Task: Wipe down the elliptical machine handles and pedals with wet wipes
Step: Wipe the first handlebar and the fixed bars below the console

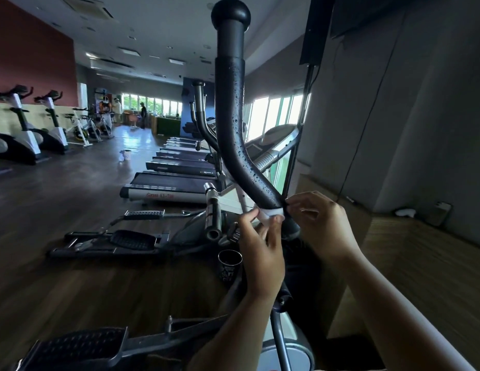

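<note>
**Q:** What room is this?
**A:** A dim gym with a dark wooden floor (73,285), a red wall (27,49) at the far left and bright windows (271,116) at the back. Exercise bikes (27,129) line the left side. A row of treadmills (174,180) runs down the middle.

**Q:** Where is the elliptical machine?
**A:** Directly in front of the person wearing the camera. Its tall black handle (229,103) rises through the centre of the view, bends near the bottom, and ends in a round knob (230,13) at the top. Water droplets speckle the foam grip. One ridged pedal (81,344) sits at the lower left, close to the camera.

**Q:** What are the hands doing?
**A:** Both are raised to the lower end of the handle. The left hand (263,253) pinches one end of a white wet wipe (272,212) between thumb and fingertips. The right hand (319,223), fingers curled, pinches the other end at the handle's right side.

**Q:** Where exactly is the wipe?
**A:** It is stretched between the two hands and pressed against the bottom of the foam grip, just above where the foam ends.
</note>
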`<state>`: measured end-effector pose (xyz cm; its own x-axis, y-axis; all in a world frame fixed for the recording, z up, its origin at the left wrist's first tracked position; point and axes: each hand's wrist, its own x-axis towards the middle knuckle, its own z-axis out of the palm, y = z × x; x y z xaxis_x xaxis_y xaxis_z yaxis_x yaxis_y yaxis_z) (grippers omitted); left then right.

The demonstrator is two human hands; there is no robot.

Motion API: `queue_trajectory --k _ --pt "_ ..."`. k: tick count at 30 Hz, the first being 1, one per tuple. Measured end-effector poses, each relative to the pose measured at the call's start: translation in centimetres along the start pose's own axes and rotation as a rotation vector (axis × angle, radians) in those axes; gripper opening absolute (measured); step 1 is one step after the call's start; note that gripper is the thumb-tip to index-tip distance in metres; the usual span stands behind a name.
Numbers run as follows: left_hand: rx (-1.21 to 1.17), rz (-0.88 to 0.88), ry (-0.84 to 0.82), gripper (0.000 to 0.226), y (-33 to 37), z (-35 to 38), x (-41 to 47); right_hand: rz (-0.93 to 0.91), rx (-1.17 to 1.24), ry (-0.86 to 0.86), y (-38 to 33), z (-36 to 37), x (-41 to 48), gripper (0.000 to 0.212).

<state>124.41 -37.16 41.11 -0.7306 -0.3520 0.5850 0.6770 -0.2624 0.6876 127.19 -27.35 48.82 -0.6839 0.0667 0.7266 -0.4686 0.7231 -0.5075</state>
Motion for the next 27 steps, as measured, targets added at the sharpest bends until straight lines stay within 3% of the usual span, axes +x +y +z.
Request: queue_trajectory --k 9,16,22,27 --pt "0.149 -0.136 -0.222 0.025 -2.2 -1.2 -1.3 0.019 0.036 -0.018 0.0 -0.3 -0.6 0.017" --pt "0.097 -0.162 -0.239 0.027 0.0 -3.8 -1.7 0.087 0.131 0.038 1.1 -0.7 -4.6 0.023" --pt "0.046 -0.107 -0.305 0.021 2.8 -3.4 -1.1 0.167 0.398 -0.054 0.8 0.5 -7.4 0.022" --pt "0.118 -0.032 -0.358 0.013 3.5 -3.6 -0.1 0.175 0.505 0.023 0.1 0.3 -7.2 0.016"
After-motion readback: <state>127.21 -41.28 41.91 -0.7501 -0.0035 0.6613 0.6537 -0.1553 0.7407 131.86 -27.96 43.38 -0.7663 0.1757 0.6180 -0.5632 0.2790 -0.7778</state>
